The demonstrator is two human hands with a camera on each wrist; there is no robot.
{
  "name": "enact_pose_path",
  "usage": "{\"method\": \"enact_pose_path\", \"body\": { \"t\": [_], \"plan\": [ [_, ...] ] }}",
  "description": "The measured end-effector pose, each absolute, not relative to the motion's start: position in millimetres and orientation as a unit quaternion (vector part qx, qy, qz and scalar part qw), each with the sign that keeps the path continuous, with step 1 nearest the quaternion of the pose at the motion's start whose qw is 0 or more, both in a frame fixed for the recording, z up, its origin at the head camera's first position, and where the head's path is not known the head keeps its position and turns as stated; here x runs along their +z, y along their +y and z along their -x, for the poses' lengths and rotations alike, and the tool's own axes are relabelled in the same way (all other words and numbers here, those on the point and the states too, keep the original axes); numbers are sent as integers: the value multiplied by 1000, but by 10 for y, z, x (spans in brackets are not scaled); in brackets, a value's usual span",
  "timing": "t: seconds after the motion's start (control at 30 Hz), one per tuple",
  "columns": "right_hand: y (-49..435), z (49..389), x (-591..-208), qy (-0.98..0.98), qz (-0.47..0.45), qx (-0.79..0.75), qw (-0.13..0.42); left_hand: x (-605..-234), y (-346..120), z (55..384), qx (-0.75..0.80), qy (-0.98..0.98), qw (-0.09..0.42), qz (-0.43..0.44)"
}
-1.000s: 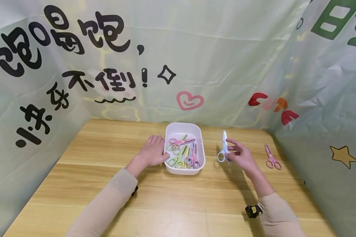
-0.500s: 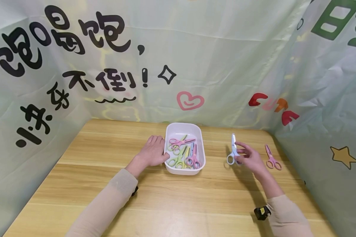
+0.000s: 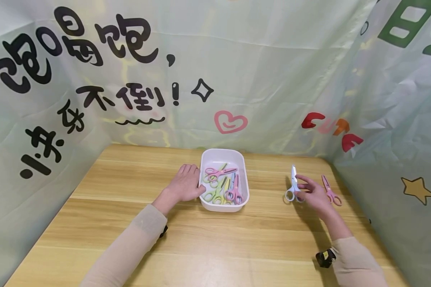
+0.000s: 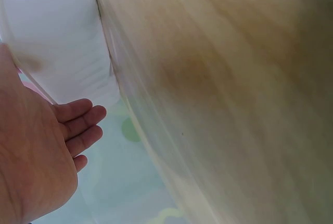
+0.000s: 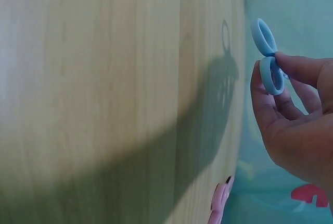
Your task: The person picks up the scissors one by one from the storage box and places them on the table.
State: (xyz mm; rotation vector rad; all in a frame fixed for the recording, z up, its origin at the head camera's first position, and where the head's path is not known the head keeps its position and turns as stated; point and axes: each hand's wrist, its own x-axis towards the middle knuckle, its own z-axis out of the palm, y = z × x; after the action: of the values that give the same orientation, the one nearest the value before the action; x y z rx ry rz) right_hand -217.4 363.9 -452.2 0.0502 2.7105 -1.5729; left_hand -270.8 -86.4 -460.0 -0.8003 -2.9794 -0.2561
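In the head view, my right hand (image 3: 314,195) holds light-blue scissors (image 3: 293,185) by the handle loops, blades pointing away from me. The right wrist view shows the thumb and fingers pinching the blue scissors' handles (image 5: 272,75) above the table. Pink scissors (image 3: 332,193) lie on the table just right of that hand, partly behind it. My left hand (image 3: 183,183) rests against the left side of a white box (image 3: 245,187), fingers nearly straight along the outer wall and thumb at the rim. Inside the box lie several pink, green, yellow and blue scissors (image 3: 220,172).
The wooden table (image 3: 201,247) is bordered by a pale printed curtain (image 3: 273,79) at the back and on both sides. A black wrist camera (image 3: 325,258) sits at the right sleeve. Table surface lies between the box and the right hand.
My right hand has carried the blue scissors to the right, over toward the pink pair on the table. The left hand and the box have stayed in place.
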Motion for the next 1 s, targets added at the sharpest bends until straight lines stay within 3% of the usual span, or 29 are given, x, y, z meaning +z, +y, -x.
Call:
{"method": "enact_pose_path", "body": {
  "t": [1.0],
  "plan": [
    [4130,2251,-4731,901,-74,-426,-26,-4607,-872,2712,-78,-963,19,258]
  ]
}}
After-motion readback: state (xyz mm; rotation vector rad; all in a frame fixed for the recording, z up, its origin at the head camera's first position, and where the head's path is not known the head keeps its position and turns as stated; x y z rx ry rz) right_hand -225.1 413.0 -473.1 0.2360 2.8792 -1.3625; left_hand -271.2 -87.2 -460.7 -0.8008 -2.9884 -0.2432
